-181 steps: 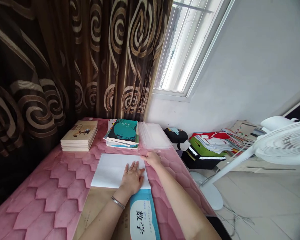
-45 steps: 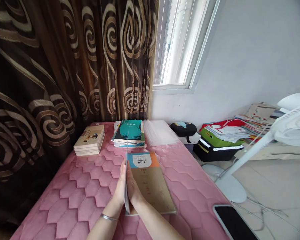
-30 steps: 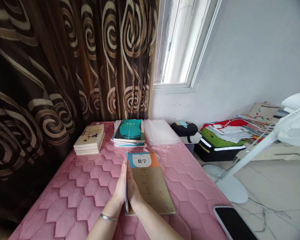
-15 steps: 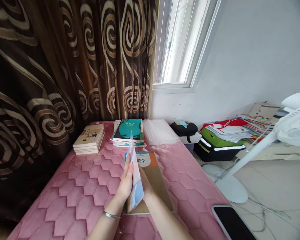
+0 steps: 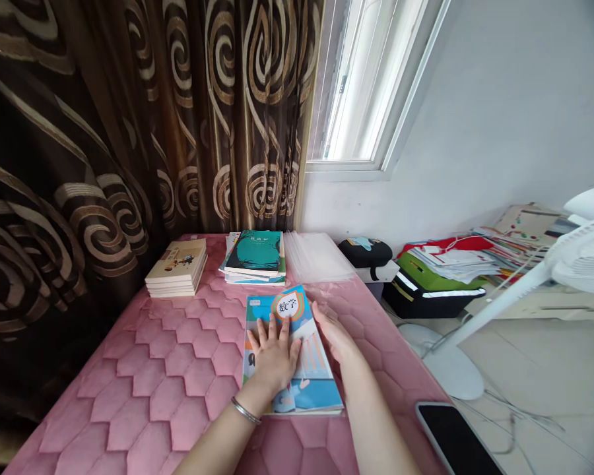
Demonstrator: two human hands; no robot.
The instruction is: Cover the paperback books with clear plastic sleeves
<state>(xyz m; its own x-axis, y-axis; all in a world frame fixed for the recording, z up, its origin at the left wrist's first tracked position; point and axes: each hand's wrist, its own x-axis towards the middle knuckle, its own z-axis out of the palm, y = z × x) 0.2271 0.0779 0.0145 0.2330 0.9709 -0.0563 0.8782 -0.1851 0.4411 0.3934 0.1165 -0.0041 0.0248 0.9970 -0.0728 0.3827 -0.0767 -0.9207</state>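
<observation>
A blue math textbook (image 5: 317, 394) lies face up on the pink quilted surface, roughly covering another book whose edge shows along the bottom. My left hand (image 5: 274, 356), a silver bangle on its wrist, rests flat on the cover with fingers spread. Along the book's right edge is my right hand (image 5: 332, 330), fingers stretched out and touching or close to the side. Beyond it sit a stack of books with a teal cover (image 5: 257, 251), a stack of cream books (image 5: 178, 267) and a pile of clear plastic covers (image 5: 317, 257).
A phone (image 5: 458, 439) lies at the front right edge of the pink surface (image 5: 148, 396). To the right stand a white fan (image 5: 499, 310) and a black-and-green box (image 5: 430, 280) with papers on it. A patterned curtain (image 5: 218, 119) hangs at the back left.
The blue book, held upright and edge-on between both hands before, now lies flat over the brown-covered math book. My left hand has flattened onto it; my right hand has moved to its right side.
</observation>
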